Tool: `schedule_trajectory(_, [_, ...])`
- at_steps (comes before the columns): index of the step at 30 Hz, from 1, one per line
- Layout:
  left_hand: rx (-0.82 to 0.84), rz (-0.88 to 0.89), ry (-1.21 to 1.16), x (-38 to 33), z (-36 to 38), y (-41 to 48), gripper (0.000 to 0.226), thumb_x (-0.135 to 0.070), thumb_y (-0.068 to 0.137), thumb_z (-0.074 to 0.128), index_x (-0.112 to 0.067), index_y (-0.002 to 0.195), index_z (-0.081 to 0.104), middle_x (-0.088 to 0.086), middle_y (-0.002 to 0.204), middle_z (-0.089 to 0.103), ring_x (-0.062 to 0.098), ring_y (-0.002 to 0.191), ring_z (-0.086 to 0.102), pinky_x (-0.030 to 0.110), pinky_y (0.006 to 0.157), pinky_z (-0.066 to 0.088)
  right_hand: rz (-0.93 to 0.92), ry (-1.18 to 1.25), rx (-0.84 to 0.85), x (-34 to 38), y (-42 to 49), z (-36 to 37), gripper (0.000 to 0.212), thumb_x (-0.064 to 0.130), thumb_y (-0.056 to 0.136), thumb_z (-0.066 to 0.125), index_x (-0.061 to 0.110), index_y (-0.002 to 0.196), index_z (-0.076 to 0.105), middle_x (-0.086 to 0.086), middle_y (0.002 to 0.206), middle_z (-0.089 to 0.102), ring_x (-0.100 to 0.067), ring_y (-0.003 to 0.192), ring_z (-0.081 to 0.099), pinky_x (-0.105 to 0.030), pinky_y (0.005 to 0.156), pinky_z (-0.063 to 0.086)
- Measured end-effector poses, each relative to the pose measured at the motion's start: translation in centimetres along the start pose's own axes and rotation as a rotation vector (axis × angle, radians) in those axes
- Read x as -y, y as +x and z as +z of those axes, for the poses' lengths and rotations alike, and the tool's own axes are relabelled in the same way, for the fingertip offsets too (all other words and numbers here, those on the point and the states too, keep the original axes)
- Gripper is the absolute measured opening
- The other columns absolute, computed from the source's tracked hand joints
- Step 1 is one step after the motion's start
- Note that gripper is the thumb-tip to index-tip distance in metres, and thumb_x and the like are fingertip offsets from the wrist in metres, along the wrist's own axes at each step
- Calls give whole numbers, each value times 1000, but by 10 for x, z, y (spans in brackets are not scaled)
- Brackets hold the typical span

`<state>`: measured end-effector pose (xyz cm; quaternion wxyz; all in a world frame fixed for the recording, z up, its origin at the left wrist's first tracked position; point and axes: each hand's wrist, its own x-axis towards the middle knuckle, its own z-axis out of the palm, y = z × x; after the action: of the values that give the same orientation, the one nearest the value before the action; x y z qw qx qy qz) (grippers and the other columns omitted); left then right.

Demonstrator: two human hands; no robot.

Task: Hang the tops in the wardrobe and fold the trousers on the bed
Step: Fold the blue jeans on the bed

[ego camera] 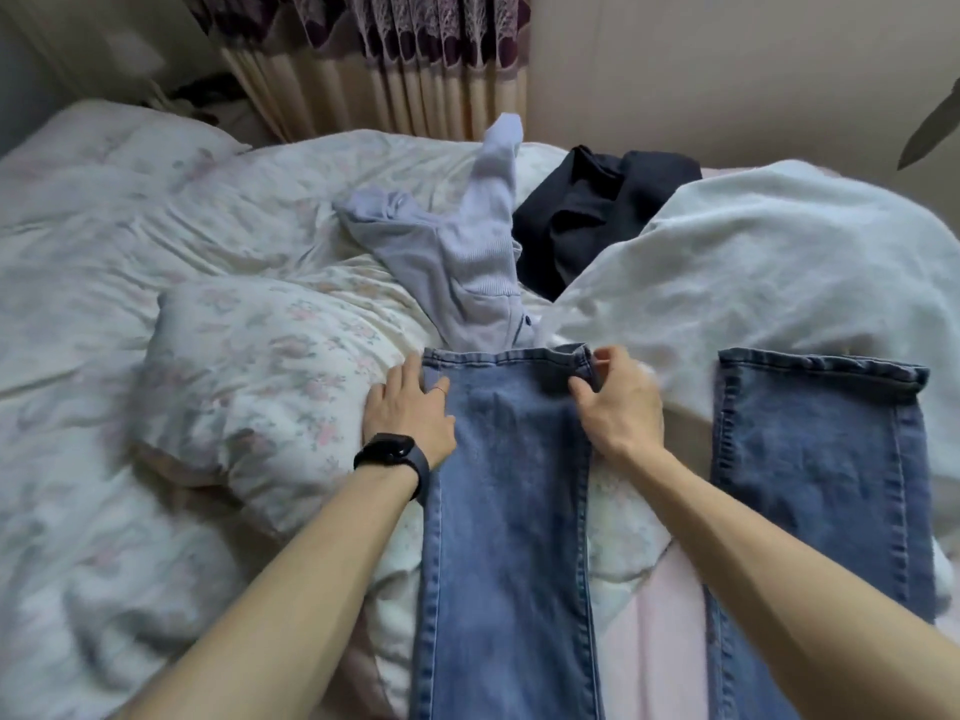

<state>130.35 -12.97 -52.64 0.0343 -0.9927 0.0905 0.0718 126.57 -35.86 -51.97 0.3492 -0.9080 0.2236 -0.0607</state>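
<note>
one jeans leg — left hand presses, right hand pinches.

home bedroom | bed, floral pillow, curtains

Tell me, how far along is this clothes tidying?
Nothing looks finished yet. In hand: the blue jeans lie unfolded on the bed, left hand pressing one leg's hem, right hand pinching its other corner. Left: folding them; the lilac ribbed top and black garment behind lie untouched.

No readable text anywhere (the watch face is dark).
</note>
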Motion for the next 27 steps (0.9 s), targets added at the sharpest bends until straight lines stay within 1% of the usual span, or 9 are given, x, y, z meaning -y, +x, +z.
schedule_trajectory(2, [13,71,133,-4,12,-17,58,-44,99,42,-35,155,28,10,166,-9,28,152,1,49,118,12,-169,-214,-52,-11,-30,14,52,29,90,67,15,137,50,-11,141,49,-32,124,48,-44,91,49])
schedule_trajectory(6, [24,318,219,-24,50,-89,60,-41,103,29,-24,159,14,11,166,-12,28,153,-10,58,114,-15,-570,-405,36,-55,-120,48,57,28,85,71,12,138,58,-17,153,44,-38,137,45,-49,102,48])
schedule_trajectory(8, [89,369,206,-34,67,-133,62,-41,105,24,-19,160,7,11,167,-10,27,153,-11,57,109,-28,-542,-442,175,-77,-162,59,59,37,91,62,18,146,51,-13,160,35,-33,147,35,-53,110,41])
schedule_trajectory(11, [174,340,142,-36,93,-209,65,-42,105,22,-16,160,-1,12,166,-12,26,153,-14,56,108,-32,-446,-501,295,-106,-228,61,69,53,97,46,22,157,33,-8,166,21,-26,153,18,-53,118,27])
schedule_trajectory(14, [180,330,20,-32,115,-282,67,-43,102,38,-20,160,14,10,166,-1,24,154,-1,59,118,-15,-476,-548,393,-130,-297,53,71,58,97,40,24,158,28,-8,167,17,-25,155,13,-49,119,17])
schedule_trajectory(17, [170,247,-80,-30,121,-363,71,-44,90,62,-21,153,39,8,162,28,23,149,28,62,116,22,-444,-578,475,-146,-366,27,69,54,97,41,21,157,34,-11,165,20,-29,153,19,-53,117,29])
schedule_trajectory(21, [256,-29,-292,-31,127,-462,83,-47,83,70,-23,155,34,11,159,35,32,137,47,53,105,45,-340,-644,604,-142,-427,-4,71,43,93,54,16,156,35,-14,164,23,-33,153,19,-57,116,32])
schedule_trajectory(24, [324,-241,-380,-34,131,-500,85,-54,94,51,-27,159,5,5,155,35,26,130,47,39,104,43,-306,-644,598,-122,-436,-7,67,36,87,62,9,146,48,-21,157,36,-38,147,31,-53,114,34])
schedule_trajectory(27, [332,-441,-458,-36,137,-514,77,-56,94,51,-24,157,19,0,145,47,22,127,47,35,101,38,-365,-598,542,-94,-429,3,46,44,87,61,13,121,61,-13,137,54,-36,128,48,-47,100,45])
